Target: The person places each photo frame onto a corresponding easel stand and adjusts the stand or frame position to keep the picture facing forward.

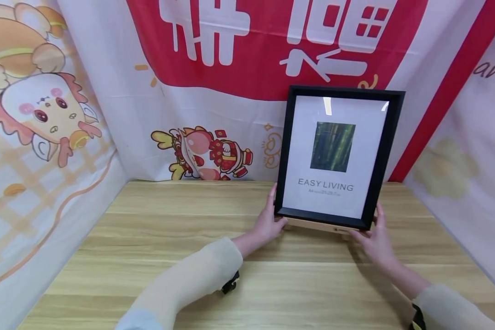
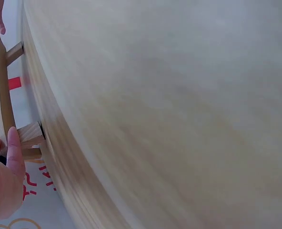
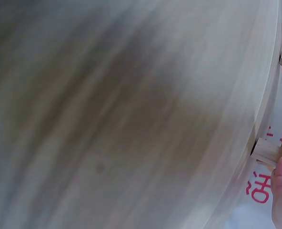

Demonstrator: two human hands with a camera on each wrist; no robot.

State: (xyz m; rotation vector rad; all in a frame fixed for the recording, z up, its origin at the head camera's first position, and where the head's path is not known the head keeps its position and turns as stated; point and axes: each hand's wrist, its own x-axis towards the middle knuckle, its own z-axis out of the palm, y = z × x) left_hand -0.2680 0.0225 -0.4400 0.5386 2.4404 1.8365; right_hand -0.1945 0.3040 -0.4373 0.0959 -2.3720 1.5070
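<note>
A black picture frame (image 1: 334,153) stands tilted back on the ledge of a wooden easel (image 1: 319,225), in the head view right of centre. Its white sheet reads "EASY LIVING" under a small dark green picture. My left hand (image 1: 266,227) grips the easel's left end at the frame's lower corner, the thumb on the ledge. At the opposite corner my right hand (image 1: 377,243) holds the other end, thumb also at the ledge. Wooden feet of the easel (image 2: 30,133) show in the left wrist view, close to the tabletop. The fingers behind the frame are mostly hidden.
The wood-grain table (image 1: 198,208) reaches back to a printed cloth backdrop (image 1: 128,114) with red and white patterns. Cloth walls also flank both sides, with a cartoon print (image 1: 45,110) on the left one.
</note>
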